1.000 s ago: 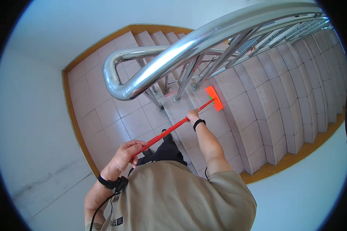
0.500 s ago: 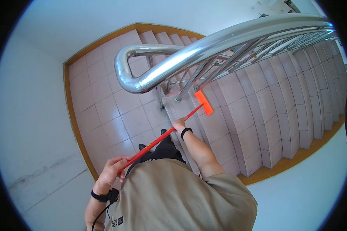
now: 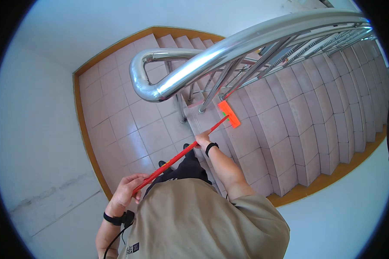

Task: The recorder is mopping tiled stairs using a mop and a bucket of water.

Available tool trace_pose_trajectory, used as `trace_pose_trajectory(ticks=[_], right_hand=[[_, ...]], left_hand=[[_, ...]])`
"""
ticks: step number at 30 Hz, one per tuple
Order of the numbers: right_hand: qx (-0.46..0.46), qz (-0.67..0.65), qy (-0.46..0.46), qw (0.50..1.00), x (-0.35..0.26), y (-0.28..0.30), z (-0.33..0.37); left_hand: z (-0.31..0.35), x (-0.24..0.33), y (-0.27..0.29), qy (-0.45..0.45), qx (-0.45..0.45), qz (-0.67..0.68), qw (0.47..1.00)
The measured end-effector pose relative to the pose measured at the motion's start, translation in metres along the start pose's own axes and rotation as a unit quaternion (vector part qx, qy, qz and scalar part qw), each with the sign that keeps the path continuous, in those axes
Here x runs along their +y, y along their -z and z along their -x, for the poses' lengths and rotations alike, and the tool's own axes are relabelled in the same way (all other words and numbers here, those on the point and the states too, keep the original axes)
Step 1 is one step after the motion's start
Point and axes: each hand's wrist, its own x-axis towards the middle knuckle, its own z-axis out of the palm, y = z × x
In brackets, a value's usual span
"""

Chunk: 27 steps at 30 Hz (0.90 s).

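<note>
A broom with a red handle (image 3: 170, 162) slants across in front of me. Its flat, bright orange head (image 3: 228, 114) rests on a stair tread close to the railing's posts. My right hand (image 3: 202, 140) is wrapped round the lower part of the handle, with a black band on the wrist. Near the handle's upper end, at the left of my waist, my left hand (image 3: 128, 188) has its fingers and thumb closed on it. The bristles are too small to make out clearly.
A thick steel handrail (image 3: 229, 54) on metal posts curves above the broom head. Tiled steps (image 3: 272, 142) run off to the right, more steps (image 3: 183, 42) lie beyond the rail, and a tiled landing (image 3: 121, 116) lies left. White walls with ochre skirting enclose the stairwell.
The view has shifted slightly, so the railing sits a little higher in the picture. Both hands keep their hold, and the broom head stays at nearly the same spot on the tread.
</note>
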Motion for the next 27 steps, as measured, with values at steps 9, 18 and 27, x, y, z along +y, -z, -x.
trace_pose_trajectory(ticks=[9, 18, 27], right_hand=[[0.039, -0.034, -0.011, 0.999, -0.033, 0.074, -0.044], [0.032, 0.006, -0.009, 0.999, -0.024, 0.069, -0.050], [-0.001, 0.048, 0.001, 0.999, 0.017, -0.007, -0.003]], left_hand=[[-0.059, 0.023, -0.056, 0.001, -0.051, -0.020, 0.998], [-0.060, 0.014, -0.046, 0.006, -0.045, -0.002, 0.999], [-0.002, -0.028, 0.011, -0.002, 0.029, 0.049, 0.998]])
